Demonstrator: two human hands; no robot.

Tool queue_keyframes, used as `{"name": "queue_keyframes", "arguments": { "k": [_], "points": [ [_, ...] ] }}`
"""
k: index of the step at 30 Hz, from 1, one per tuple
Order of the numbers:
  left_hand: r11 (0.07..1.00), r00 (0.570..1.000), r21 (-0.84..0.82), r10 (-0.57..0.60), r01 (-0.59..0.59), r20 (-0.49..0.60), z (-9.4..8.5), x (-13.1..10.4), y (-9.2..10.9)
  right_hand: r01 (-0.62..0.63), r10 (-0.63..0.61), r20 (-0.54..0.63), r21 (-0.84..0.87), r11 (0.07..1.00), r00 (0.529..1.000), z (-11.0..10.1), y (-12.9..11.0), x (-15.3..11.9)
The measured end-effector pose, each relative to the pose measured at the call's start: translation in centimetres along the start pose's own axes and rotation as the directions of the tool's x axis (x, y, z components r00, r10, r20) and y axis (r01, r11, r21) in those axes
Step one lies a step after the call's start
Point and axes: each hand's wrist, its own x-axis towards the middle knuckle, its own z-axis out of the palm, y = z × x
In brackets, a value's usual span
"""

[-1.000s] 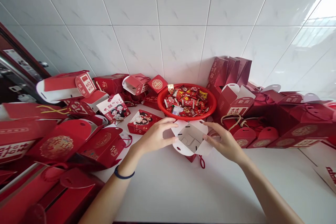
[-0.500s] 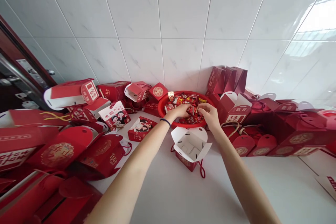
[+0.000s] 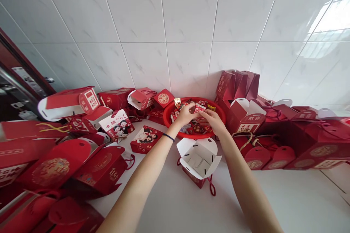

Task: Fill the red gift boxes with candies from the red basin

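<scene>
Both hands are over a round red basin filled with red-wrapped sweets. My left hand, with a dark band at the wrist, has its fingers closed on a small red-and-white packet. On the packet's right side, my right hand is closed, its fingertips at the packet's lower edge. In front of the basin stands an open red box with white flaps spread; its inside shows white, and a red cord hangs at its right.
Many red gift boxes crowd the left side. More boxes stand packed at the right, with upright ones against the tiled wall. A box with printed figures lies left of the basin on the white table.
My hands have come closer together and up out of the pile, now with a packet between them. The view has shifted slightly.
</scene>
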Motion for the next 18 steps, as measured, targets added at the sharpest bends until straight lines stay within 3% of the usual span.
{"name": "queue_keyframes", "arguments": {
  "k": [4, 7, 10, 13, 15, 18],
  "points": [
    [0.997, 0.993, -0.080, 0.005, 0.004, 0.119, 0.3, -0.2, 0.5, 0.066, -0.063, -0.045, 0.077, 0.995, 0.997, 0.7, 0.3, 0.0],
    [0.996, 0.971, 0.039, -0.091, 0.084, 0.220, 0.1, -0.4, 0.8, 0.162, -0.135, -0.176, 0.154, 0.975, 0.975, 0.4, 0.5, 0.5],
    [0.969, 0.915, 0.204, -0.203, 0.137, 0.349, 0.1, -0.6, 0.6, 0.204, -0.145, -0.256, 0.220, 0.954, 0.956, -0.3, 0.6, 0.9],
    [0.948, 0.861, 0.288, -0.256, 0.134, 0.439, 0.3, -0.8, 0.2, 0.196, -0.132, -0.234, 0.277, 0.941, 0.963, -1.0, 0.4, 0.9],
    [0.932, 0.876, 0.337, -0.270, 0.133, 0.401, 0.4, -0.7, 0.0, 0.184, -0.124, -0.204, 0.307, 0.934, 0.971, -1.3, 0.2, 0.8],
    [0.915, 0.946, 0.375, -0.242, 0.149, 0.216, 0.2, -0.5, -0.1, 0.167, -0.111, -0.175, 0.349, 0.922, 0.978, -1.5, 0.0, 0.6]
  ]
}}
